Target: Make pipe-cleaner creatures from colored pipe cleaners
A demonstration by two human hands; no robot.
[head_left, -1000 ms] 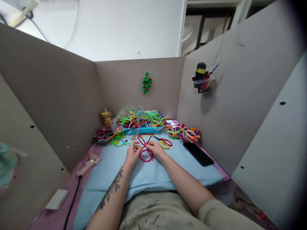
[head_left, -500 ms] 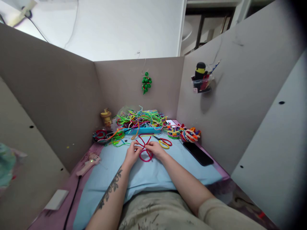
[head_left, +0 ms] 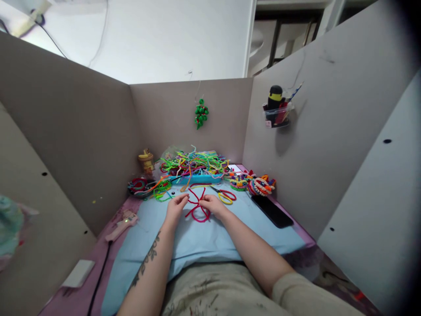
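A red pipe-cleaner shape with a round loop at the bottom and several arms spreading from its middle is held just above the blue cloth. My right hand pinches it near the centre, where the arms cross. My left hand is closed at the tip of one left-pointing arm, thumb and fingers together. Another loose end sticks out to the lower left of the loop. Behind my hands lie scissors with red and yellow handles.
A blue tray heaped with coloured pipe cleaners stands at the back. Finished-looking woven pieces and a black phone lie right. Left are a glue gun with a cord and a white box. Grey panels surround the table.
My left hand has moved left, away from the middle of the red shape to an arm's tip. A loose red end now shows at lower left. My right hand stays in place.
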